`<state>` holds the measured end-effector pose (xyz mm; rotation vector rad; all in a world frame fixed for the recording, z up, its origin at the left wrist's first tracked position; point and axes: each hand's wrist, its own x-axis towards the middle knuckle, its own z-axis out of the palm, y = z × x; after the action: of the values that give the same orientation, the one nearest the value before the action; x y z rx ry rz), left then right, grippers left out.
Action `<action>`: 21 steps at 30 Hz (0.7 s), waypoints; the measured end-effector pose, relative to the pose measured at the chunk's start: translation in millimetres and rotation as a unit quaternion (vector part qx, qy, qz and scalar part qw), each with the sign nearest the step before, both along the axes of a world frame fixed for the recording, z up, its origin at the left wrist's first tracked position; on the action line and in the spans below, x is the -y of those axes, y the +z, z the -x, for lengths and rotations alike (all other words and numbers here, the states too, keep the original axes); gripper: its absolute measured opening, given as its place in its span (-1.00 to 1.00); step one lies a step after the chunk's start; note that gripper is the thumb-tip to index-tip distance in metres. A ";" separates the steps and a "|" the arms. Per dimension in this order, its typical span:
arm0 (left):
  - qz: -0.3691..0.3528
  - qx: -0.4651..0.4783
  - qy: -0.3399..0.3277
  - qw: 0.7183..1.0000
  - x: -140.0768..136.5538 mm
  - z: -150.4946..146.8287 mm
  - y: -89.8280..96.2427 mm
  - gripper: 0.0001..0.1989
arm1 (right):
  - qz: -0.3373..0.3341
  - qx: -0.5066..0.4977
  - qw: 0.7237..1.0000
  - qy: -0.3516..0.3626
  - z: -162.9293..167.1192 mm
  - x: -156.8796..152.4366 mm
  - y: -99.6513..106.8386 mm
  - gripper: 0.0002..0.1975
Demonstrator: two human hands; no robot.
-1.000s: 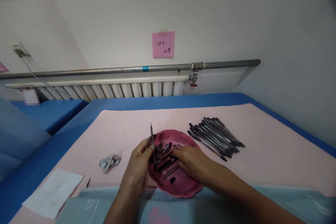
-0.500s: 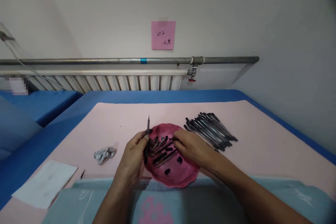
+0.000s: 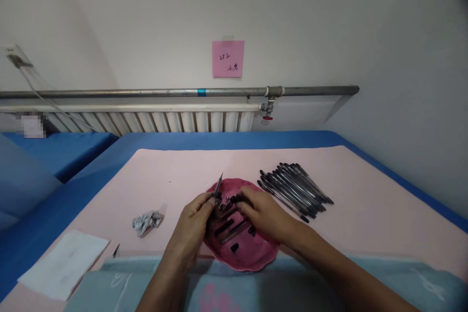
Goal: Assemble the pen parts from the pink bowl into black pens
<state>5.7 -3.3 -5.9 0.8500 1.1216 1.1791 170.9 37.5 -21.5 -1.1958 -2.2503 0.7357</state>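
A white sheet point(image 3: 60, 265) is lying at far left, a crumpled wad point(image 3: 147, 223) resting further right. The left hand point(image 3: 193, 219) is pinching a pen point(image 3: 218, 186), point up, at the pink bowl's point(image 3: 252, 256) left side; a loosening pinch could be dropping it. The right hand point(image 3: 265, 209) is resting, fingers curled, over loose pen parts point(image 3: 224, 226); whether it is grasping one cannot be told. Its forearm point(image 3: 321, 258) is lying near a row of pens point(image 3: 292, 190); a sideways brush could be scattering them.

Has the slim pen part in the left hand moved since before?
Yes, rightward: the tip of the slim pen part sat lower than the pink note and just left of its edge; now it's directly below, in view.
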 end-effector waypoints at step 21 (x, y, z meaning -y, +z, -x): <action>0.003 -0.067 -0.107 0.992 3.1 2.6 -7.8 -0.76 | 0.214 -0.390 0.892 -0.083 -7.3 -5.9 22.0 -0.83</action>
<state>3.2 -6.4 -13.7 1.0301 1.1113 0.9507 178.1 43.4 0.4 -0.9957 -1.3406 1.3908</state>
